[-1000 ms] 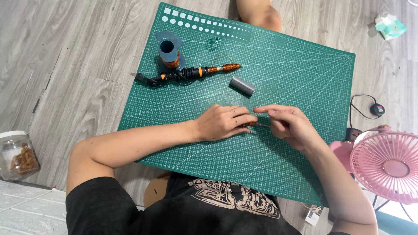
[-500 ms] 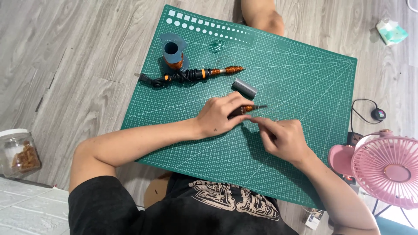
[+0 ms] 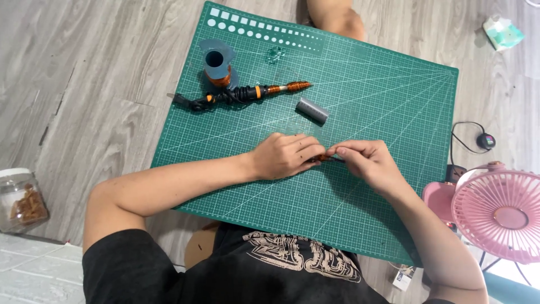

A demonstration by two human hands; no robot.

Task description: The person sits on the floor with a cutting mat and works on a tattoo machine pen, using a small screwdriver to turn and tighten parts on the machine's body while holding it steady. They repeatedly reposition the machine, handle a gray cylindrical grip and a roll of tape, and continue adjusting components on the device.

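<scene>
While you pinched the small copper-wound piece (image 3: 325, 158) between both hands' fingers, left hand (image 3: 284, 156) and right hand (image 3: 365, 161) met over the green cutting mat (image 3: 394, 101); winding seemed underway, needing steady turning next.

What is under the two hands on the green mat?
Between the left hand and right hand, a thin orange-brown piece shows above the green cutting mat. The fingers cover the rest of it.

We see a small teal-and-white packet (image 3: 502, 32) lying on the floor at top right. A white tag (image 3: 403, 278) shows at the bottom edge, beside the green mat.
</scene>
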